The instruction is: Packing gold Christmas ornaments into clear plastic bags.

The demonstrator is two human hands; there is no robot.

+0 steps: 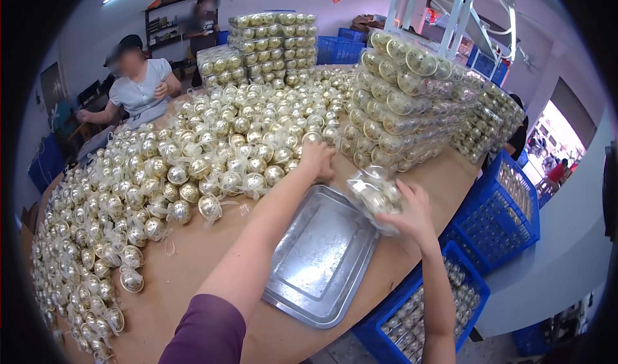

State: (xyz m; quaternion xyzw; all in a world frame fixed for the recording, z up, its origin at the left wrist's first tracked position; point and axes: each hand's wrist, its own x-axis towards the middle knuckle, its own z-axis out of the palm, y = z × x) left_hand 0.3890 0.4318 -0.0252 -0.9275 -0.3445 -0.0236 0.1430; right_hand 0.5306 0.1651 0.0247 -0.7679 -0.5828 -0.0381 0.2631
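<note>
My right hand (412, 214) is closed on a clear plastic pack (374, 193) of gold ball ornaments, held over the right side of a metal tray (322, 254). The pack looks a little blurred. Past the tray's far edge, my left hand (317, 160) reaches to the border of a wide heap of gold ball ornaments (244, 151). Its fingers curl around a gold ball (312, 137), and the fingertips are partly hidden. Many of the heaped balls have pale ribbons. The tray lies flat in front of me with nothing on it.
Stacked clear packs (393, 106) of gold balls rise beyond my right hand; more packs (270, 45) stand at the back. Blue crates (496, 203) filled with balls sit right of the brown-covered table (193, 274). A person (138, 84) sits across at the far left, another stands behind.
</note>
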